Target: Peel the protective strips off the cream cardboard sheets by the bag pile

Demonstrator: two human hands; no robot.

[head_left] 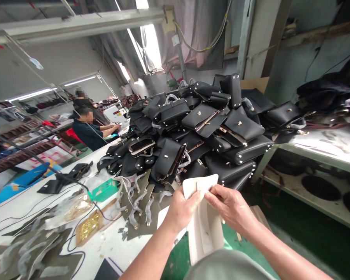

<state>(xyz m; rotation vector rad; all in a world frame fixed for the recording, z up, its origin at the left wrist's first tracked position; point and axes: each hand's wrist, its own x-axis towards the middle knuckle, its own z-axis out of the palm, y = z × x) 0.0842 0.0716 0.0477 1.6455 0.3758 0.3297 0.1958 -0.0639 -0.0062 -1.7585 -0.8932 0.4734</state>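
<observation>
Fabric [227, 268], smooth and grey-green, bulged at the bottom edge. Just beyond, the bare left hand [182, 208] and bare right hand [229, 204] were close together, both pinching the upper part of a long, cream, leather-like piece [196, 245], which hung between the forearms. To the left, a long white table [93, 258] held a shallow brown box [89, 239] of small gold-coloured parts and, farther on, a rectangular green plastic basket [105, 190]. Behind rose a heap of black leather-like handbags [175, 112]; two dark-clothed people [89, 130] were far left
</observation>
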